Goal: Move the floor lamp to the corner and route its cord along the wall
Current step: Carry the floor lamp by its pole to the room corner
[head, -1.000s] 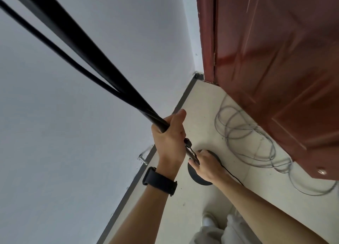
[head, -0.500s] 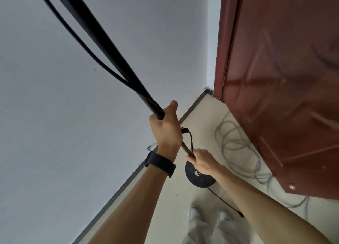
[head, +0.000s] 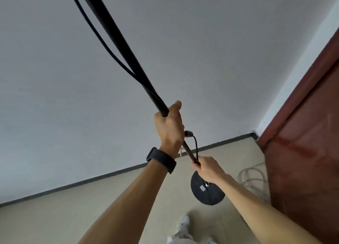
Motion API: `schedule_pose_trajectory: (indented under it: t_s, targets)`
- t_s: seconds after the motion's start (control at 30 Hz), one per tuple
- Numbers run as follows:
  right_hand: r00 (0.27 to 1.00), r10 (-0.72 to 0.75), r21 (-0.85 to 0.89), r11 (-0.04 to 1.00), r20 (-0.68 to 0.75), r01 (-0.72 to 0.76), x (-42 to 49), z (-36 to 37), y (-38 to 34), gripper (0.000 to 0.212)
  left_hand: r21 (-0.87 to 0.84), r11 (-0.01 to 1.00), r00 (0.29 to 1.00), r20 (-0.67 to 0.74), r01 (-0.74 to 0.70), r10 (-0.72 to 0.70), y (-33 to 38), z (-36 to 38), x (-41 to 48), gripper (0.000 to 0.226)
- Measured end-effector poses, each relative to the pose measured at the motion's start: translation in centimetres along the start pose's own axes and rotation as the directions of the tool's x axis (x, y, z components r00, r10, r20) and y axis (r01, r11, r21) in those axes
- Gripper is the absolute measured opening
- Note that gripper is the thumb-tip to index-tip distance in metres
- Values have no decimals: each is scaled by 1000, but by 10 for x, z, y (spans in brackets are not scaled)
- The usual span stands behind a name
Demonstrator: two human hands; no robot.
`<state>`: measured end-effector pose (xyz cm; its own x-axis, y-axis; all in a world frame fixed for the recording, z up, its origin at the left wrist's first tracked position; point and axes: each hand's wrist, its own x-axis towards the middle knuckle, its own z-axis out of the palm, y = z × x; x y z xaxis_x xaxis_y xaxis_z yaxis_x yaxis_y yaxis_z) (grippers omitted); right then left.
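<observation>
Lamp pole [head: 117, 34] gripped by left hand [head: 169, 126] above right hand [head: 208, 169].

Bare forearms, no sleeves; black wristband [head: 161, 159] on left wrist; pale trousers [head: 180, 241]; white shoe [head: 183, 224].

floor lamp [head: 117, 39]: 1
black cord [head: 95, 28]: 1
hands: 2, left hand [head: 169, 128], right hand [head: 208, 168]
wristband [head: 161, 160]: 1
grey cable coil [head: 252, 177]: 1, loops maybe 3
shoes [head: 183, 224]: 1 clear
door [head: 310, 152]: 1
</observation>
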<state>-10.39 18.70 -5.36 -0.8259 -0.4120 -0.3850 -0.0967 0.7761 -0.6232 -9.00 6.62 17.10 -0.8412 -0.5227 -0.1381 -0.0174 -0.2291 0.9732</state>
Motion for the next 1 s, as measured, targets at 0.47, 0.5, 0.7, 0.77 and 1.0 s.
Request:
schedule_pose_trajectory:
  t_s: [0.47, 0.5, 0.7, 0.77, 1.0]
  targets:
    - [840, -382, -150, 872, 386, 466, -23, 106, -218, 30, -38, 982, 835, -533, -186, 138, 92, -229, -63, 65]
    - [816, -402, -160, 851, 415, 500, -26, 119, -235, 30, -29, 980, 814, -561, -198, 148, 97, -247, -68, 66]
    - [674, -488, -175, 724, 555, 668, -51, 207, -339, 31, 23, 962, 684, -699, -271, 209, 126, -367, -102, 64]
    - [652, -483, -168, 714, 585, 680, -61, 235, -369, 31, 43, 958, 654, -722, -282, 225, 136, -403, -111, 64]
    - [565, -510, -136, 653, 649, 745, -86, 354, -493, 31, 72, 942, 535, -807, -329, 249, 169, -567, -131, 58]
